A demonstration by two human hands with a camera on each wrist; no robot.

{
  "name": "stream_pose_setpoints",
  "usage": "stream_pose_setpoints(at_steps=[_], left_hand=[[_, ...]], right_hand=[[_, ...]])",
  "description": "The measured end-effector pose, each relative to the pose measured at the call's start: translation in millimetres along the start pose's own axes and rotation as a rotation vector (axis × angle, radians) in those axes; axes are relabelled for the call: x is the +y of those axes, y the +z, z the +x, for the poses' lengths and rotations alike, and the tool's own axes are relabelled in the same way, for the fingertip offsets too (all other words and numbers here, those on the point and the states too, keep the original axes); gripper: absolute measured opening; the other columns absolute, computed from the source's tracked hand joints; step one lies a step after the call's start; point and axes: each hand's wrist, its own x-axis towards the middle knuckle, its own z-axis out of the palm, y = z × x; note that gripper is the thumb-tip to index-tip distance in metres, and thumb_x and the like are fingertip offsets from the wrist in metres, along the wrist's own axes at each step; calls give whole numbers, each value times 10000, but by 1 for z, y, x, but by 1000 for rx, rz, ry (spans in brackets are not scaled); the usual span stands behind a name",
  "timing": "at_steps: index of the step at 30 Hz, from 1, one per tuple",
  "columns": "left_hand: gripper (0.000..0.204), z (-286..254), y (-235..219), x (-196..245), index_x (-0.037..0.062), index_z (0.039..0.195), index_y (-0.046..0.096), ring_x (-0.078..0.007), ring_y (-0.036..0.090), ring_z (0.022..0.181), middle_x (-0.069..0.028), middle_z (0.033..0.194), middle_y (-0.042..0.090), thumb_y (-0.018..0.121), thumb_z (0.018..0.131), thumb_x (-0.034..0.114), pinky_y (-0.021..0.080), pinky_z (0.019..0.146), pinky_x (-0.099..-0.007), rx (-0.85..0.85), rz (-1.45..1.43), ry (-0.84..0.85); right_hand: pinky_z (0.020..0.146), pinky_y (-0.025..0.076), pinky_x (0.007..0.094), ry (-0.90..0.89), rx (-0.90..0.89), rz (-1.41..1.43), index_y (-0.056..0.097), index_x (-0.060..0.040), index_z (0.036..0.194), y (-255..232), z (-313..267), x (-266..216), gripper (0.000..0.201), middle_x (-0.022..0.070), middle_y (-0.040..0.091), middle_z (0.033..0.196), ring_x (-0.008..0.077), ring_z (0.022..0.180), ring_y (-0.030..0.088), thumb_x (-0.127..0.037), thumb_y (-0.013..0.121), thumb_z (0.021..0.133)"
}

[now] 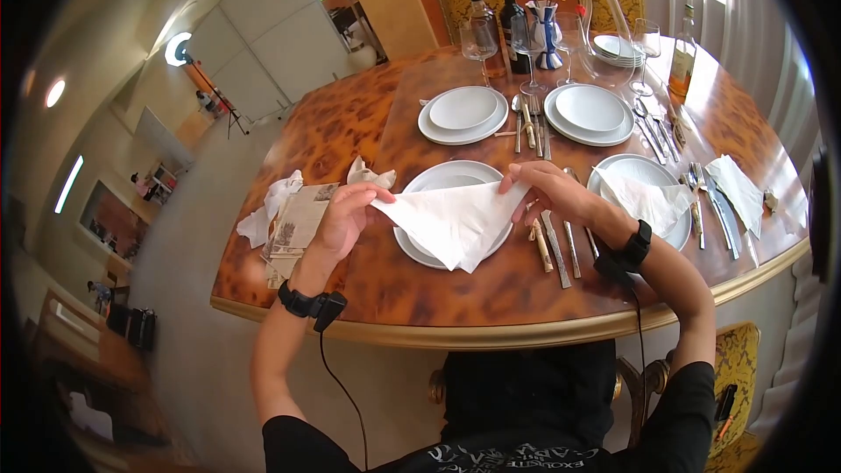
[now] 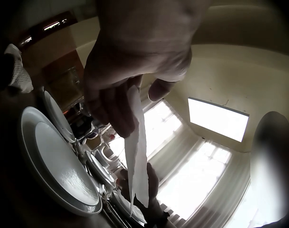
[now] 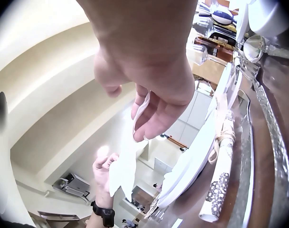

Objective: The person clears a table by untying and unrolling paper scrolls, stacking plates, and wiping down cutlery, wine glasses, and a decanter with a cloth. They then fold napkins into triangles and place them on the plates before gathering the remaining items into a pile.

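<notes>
In the head view a white napkin (image 1: 451,219) is stretched between both hands, its folded triangle pointing down over two stacked white plates (image 1: 438,172). My left hand (image 1: 344,221) pinches the napkin's left corner; my right hand (image 1: 561,193) grips the right one. The left wrist view has the napkin (image 2: 140,156) edge-on below the fingers of the left hand (image 2: 135,71). Seen from the right wrist, the napkin (image 3: 123,171) hangs from the right hand (image 3: 149,71). Cutlery and a tied patterned roll (image 3: 218,175) lie right of the plates.
Another napkin (image 1: 644,197) lies on the plate to the right. Further off are two plate settings (image 1: 462,109), wine glasses (image 1: 478,39), bottles (image 1: 514,26) and a flower vase (image 1: 546,35). Printed papers (image 1: 298,223) and crumpled cloth (image 1: 272,206) lie left. A gold edge (image 1: 491,333) borders the table.
</notes>
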Motion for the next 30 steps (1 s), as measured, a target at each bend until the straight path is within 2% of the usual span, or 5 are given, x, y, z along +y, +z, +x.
stream_pose_setpoints(at_steps=[10, 15, 21, 25, 30], left_hand=[[309, 37, -36, -46, 48, 1063, 680, -59, 589, 640, -16, 933, 682, 575, 957, 319, 420, 537, -195, 90, 589, -277], [417, 18, -23, -25, 7, 1233, 599, -154, 622, 825, -120, 1054, 641, 649, 919, 276, 513, 715, -302, 162, 1102, -5], [226, -2, -8, -6, -19, 1085, 626, -144, 626, 853, -79, 955, 661, 585, 962, 165, 491, 763, -256, 163, 800, 106], [160, 9, 13, 4, 1, 995, 633, -115, 630, 808, -44, 883, 672, 557, 978, 140, 479, 719, -229, 232, 697, 202], [124, 63, 64, 19, 44, 966, 618, -97, 637, 758, -51, 911, 688, 546, 979, 144, 478, 661, -222, 156, 445, 206]], right_hand=[[606, 565, 332, 195, 134, -530, 649, 12, 1100, -4, 38, 16, 454, 139, 681, 1029, 228, 702, 681, -395, 478, 995], [777, 513, 489, -213, 302, -1115, 665, -54, 992, -16, -14, 8, 327, 193, 674, 973, 408, 842, 645, -347, 549, 907], [702, 535, 427, -248, 578, -1091, 682, -34, 949, -93, -131, -14, 290, 145, 714, 853, 321, 767, 688, -312, 629, 886], [741, 538, 397, 135, 1058, -1241, 686, -34, 980, -187, -221, -28, 324, 155, 716, 928, 322, 843, 688, -328, 666, 845], [979, 455, 403, 713, 947, -1377, 585, -38, 1278, -285, -314, 14, 757, 219, 606, 1252, 340, 1179, 566, -527, 684, 710]])
